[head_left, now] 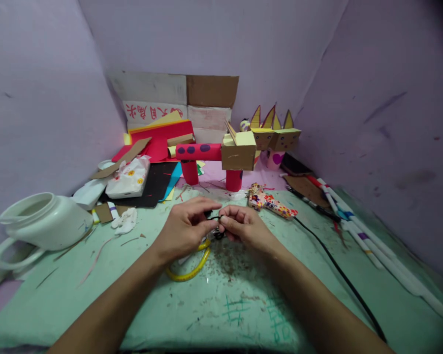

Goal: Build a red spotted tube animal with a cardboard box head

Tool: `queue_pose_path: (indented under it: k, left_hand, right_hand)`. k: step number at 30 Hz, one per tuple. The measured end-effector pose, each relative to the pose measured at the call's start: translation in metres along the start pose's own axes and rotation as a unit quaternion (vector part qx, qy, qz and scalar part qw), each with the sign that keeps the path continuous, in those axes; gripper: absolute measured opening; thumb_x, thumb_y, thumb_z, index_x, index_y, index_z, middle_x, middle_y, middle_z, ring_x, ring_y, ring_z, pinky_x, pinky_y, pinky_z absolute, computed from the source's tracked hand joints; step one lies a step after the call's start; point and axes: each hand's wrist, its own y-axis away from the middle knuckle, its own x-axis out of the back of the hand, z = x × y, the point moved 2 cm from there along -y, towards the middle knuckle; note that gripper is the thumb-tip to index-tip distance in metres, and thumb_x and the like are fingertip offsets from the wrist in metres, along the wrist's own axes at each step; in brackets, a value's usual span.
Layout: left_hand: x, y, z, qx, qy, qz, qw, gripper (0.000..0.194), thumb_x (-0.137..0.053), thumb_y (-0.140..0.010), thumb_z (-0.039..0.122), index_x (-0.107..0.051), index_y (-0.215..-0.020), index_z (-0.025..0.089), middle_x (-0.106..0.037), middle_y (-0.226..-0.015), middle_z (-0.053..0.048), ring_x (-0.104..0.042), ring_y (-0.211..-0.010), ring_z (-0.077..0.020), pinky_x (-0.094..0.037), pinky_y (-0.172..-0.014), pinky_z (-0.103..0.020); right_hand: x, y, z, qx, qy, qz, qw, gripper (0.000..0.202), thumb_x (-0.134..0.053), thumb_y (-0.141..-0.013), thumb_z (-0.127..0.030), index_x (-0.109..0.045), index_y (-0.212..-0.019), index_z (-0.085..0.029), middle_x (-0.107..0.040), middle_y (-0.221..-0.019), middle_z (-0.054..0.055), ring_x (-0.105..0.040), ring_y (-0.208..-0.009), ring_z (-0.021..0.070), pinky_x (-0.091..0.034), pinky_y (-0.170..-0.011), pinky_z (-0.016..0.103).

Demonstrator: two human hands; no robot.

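Near the middle of the table, my left hand and my right hand almost meet. A thin black strand, like cord or wire, runs between them. My right thumb and forefinger pinch one end of it. The left thumb and fingers close around its other part, where something small and dark shows. Below the fingers hang more black loops, partly hidden. A yellow ring-shaped tube lies on the table under my left hand. Behind the hands stands a red, purple-spotted animal figure with a cardboard box head.
A flower-patterned, glue-gun-shaped tool trails a black cord to the right. At left are a white pot on its side and a tissue pack. Cardboard figures stand behind; striped white sticks lie right.
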Motion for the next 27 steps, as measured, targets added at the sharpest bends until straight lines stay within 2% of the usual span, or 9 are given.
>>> queue_pose_path:
  k: [3,7,11,16,22,27]
  left_hand:
    - [-0.003,0.000,-0.002,-0.042,-0.016,-0.047,0.998,0.022,-0.063,-0.071,0.011,-0.074,-0.087,0.020,-0.066,-0.086,-0.005,-0.060,-0.080,-0.0150,-0.047,-0.071,-0.026]
    - [0.000,0.000,-0.002,-0.031,0.024,-0.081,0.996,0.019,-0.065,-0.069,0.012,-0.075,-0.083,0.020,-0.062,-0.074,-0.003,-0.059,-0.068,-0.0130,-0.047,-0.061,-0.025]
    - [0.001,0.000,-0.003,-0.025,0.056,-0.097,0.993,0.018,-0.068,-0.066,0.011,-0.075,-0.080,0.020,-0.062,-0.072,-0.004,-0.059,-0.065,-0.0129,-0.047,-0.057,-0.024]
    - [-0.001,0.001,-0.003,-0.064,0.062,-0.077,0.993,0.014,-0.068,-0.066,0.008,-0.075,-0.074,0.017,-0.062,-0.068,-0.003,-0.057,-0.060,-0.0109,-0.045,-0.053,-0.022]
    - [-0.007,0.002,-0.005,-0.138,0.008,-0.016,0.990,0.013,-0.061,-0.071,0.005,-0.069,-0.067,0.013,-0.061,-0.065,-0.003,-0.057,-0.060,-0.0109,-0.045,-0.055,-0.022]
    - [-0.009,0.003,-0.009,-0.119,-0.043,0.003,0.992,0.013,-0.057,-0.072,0.005,-0.063,-0.064,0.014,-0.058,-0.065,-0.001,-0.055,-0.062,-0.0106,-0.043,-0.057,-0.022]
  right_hand:
    - [0.001,0.002,-0.001,-0.026,0.016,-0.035,0.999,0.026,-0.071,-0.062,-0.035,-0.056,-0.061,-0.014,-0.060,-0.052,-0.003,-0.044,-0.035,0.0024,-0.029,-0.034,0.015]
    - [0.004,0.005,0.001,-0.091,-0.020,-0.077,0.993,0.027,-0.075,-0.059,-0.034,-0.060,-0.064,-0.013,-0.066,-0.056,0.000,-0.048,-0.035,0.0030,-0.034,-0.033,0.013]
    - [0.006,0.007,0.002,-0.138,-0.059,-0.086,0.985,0.027,-0.079,-0.054,-0.031,-0.062,-0.062,-0.012,-0.067,-0.055,0.001,-0.049,-0.034,0.0031,-0.037,-0.032,0.012]
    - [0.005,0.006,0.000,-0.150,-0.075,-0.083,0.982,0.027,-0.081,-0.052,-0.030,-0.065,-0.062,-0.011,-0.068,-0.054,0.001,-0.051,-0.034,0.0037,-0.039,-0.031,0.011]
    - [0.005,0.005,0.002,-0.135,-0.077,-0.053,0.986,0.026,-0.082,-0.051,-0.029,-0.065,-0.060,-0.011,-0.067,-0.053,0.001,-0.052,-0.036,0.0041,-0.041,-0.032,0.011]
    - [0.004,0.004,0.004,-0.111,-0.080,-0.022,0.990,0.024,-0.082,-0.052,-0.028,-0.067,-0.062,-0.011,-0.067,-0.055,0.002,-0.055,-0.039,0.0055,-0.043,-0.035,0.013]
